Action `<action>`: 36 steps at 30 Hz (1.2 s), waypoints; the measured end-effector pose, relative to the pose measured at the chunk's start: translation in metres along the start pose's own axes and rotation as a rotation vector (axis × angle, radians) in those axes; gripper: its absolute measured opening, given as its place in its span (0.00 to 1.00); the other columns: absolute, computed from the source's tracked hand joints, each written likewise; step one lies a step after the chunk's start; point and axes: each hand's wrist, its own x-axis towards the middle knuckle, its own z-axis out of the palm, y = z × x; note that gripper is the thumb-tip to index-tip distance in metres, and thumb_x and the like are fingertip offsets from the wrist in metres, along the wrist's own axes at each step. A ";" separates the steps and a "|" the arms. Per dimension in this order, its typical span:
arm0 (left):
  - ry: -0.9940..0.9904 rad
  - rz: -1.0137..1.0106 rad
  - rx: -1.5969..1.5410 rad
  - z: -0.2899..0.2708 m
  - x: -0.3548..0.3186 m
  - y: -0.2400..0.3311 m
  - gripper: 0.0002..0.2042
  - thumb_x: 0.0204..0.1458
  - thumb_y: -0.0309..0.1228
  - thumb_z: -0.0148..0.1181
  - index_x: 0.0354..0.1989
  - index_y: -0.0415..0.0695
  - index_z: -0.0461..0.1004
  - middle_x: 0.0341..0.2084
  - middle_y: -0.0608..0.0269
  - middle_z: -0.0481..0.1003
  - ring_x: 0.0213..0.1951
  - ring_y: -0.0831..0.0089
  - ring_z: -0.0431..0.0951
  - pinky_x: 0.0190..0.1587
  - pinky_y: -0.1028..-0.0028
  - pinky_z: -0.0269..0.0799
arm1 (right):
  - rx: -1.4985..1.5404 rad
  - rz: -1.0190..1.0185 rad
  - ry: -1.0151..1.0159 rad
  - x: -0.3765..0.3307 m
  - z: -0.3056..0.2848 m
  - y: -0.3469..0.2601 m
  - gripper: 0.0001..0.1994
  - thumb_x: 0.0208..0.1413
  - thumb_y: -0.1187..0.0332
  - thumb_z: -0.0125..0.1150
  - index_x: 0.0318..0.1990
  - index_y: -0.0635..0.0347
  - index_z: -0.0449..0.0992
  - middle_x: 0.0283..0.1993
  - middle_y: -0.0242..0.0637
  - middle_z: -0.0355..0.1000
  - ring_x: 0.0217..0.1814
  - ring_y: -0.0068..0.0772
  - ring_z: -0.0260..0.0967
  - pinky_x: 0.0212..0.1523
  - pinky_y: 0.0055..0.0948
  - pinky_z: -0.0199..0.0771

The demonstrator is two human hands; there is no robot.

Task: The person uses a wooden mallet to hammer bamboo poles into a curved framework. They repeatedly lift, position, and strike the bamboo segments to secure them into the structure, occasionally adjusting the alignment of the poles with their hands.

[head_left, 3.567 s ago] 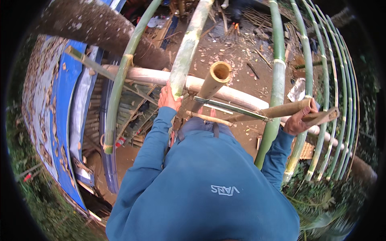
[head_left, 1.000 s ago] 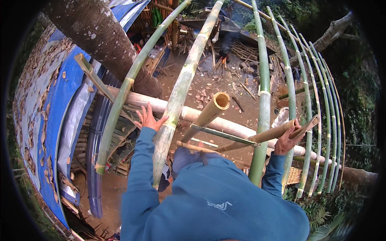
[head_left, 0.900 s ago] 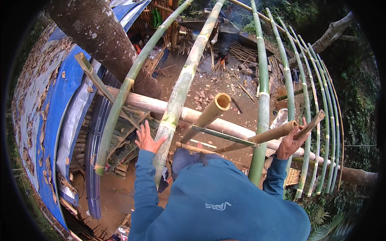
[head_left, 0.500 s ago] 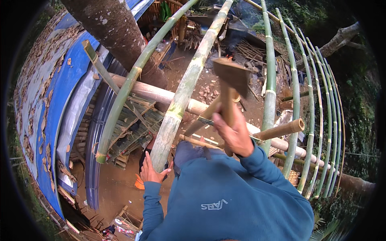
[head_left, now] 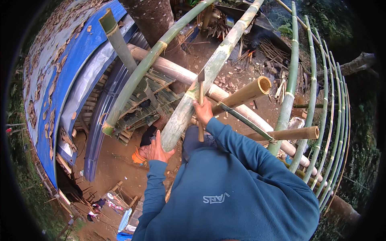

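Note:
My left hand point(head_left: 156, 149) grips the lower cut end of a thick pale green bamboo pole point(head_left: 209, 72) that slants up and away. My right hand point(head_left: 203, 111) is closed on the wooden handle of a hammer point(head_left: 200, 91). The hammer stands upright with its dark head beside the pole, just above the pale horizontal beam point(head_left: 169, 67) that the pole crosses. Both blue sleeves reach forward from the lower edge.
A hollow bamboo stub point(head_left: 249, 92) and a second stub point(head_left: 295, 133) stick out to the right. Several thin green bamboo poles point(head_left: 321, 104) curve along the right side. A blue tarp roof point(head_left: 60, 76) and a tree trunk point(head_left: 150, 16) lie left. The ground with debris point(head_left: 241, 60) is far below.
My right hand left the stub on the right, took the hammer, raised it, and now holds it lower against the pole. My left hand slid down to the pole's cut end.

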 end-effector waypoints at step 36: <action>0.009 -0.019 0.027 -0.029 0.053 -0.033 0.47 0.25 0.38 0.72 0.62 0.53 0.57 0.41 0.51 0.70 0.46 0.49 0.72 0.44 0.52 0.69 | -0.259 -0.473 0.361 -0.054 -0.238 -0.188 0.23 0.59 0.71 0.54 0.60 0.71 0.59 0.52 0.59 0.66 0.53 0.50 0.69 0.52 0.36 0.68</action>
